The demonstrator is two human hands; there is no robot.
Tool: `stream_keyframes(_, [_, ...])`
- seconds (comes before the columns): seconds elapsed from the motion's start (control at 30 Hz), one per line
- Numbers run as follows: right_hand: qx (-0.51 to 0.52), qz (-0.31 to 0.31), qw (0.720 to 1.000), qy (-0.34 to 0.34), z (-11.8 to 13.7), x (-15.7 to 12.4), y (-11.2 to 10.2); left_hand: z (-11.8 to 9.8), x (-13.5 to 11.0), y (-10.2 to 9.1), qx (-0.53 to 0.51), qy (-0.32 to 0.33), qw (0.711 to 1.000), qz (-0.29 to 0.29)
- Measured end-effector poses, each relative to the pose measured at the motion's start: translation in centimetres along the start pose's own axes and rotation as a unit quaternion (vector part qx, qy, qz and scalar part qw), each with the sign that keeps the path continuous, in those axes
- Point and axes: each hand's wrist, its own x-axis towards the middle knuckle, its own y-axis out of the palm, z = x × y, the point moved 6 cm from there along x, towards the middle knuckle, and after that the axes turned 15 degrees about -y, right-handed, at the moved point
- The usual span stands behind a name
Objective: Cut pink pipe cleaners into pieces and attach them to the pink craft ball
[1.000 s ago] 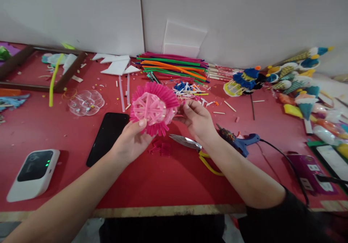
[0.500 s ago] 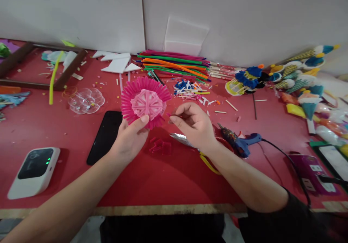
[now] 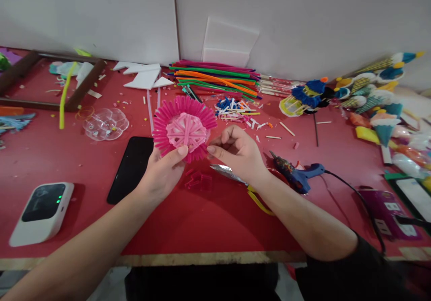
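Observation:
My left hand (image 3: 164,168) holds a round pink flower-like craft piece (image 3: 186,132) upright, thumb pressed on its lower front. Its light-pink spoked centre is ringed by short, bright pink strips. Fingers pinched, my right hand (image 3: 237,150) is at the lower right rim of this piece. Its fingertips appear to have a small pink piece between them, mostly hidden now. Below the hands lie several cut pink pieces (image 3: 201,182) on the red table (image 3: 202,229). Scissors (image 3: 259,200) with yellow on the handle lie partly under my right wrist.
A blue glue gun (image 3: 303,177) with a black cord lies to the right. A black phone (image 3: 129,171) and a white device (image 3: 42,213) are on the left. Coloured pipe cleaners (image 3: 215,79), white sticks and a clear flower-shaped tray (image 3: 106,124) lie farther back.
My right fingertips have come up to the flower piece's rim, closing the small gap. The flower piece has shifted slightly right.

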Motion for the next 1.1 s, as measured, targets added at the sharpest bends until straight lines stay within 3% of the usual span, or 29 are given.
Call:
stream_keyframes(0.47, [0.032, 0.002, 0.999, 0.012, -0.45, -0.06, 0.05, 0.43, -0.02, -0.29, 0.006, -0.007, 1.0, -0.014])
stream_keyframes(0.87, [0.026, 0.001, 1.0, 0.015, -0.85, -0.01, 0.0, 0.67, 0.25, 0.02, 0.004, -0.01, 1.0, 0.022])
stream_keyframes(1.0, [-0.009, 0.019, 1.0, 0.006, -0.88, 0.07, -0.11, 0.68, 0.28, 0.07, -0.004, -0.003, 1.0, 0.019])
stream_keyframes(1.1, [-0.118, 0.058, 0.99, -0.042, -0.13, 0.13, -0.37, 0.18, 0.28, -0.22, -0.031, 0.017, 0.999, -0.008])
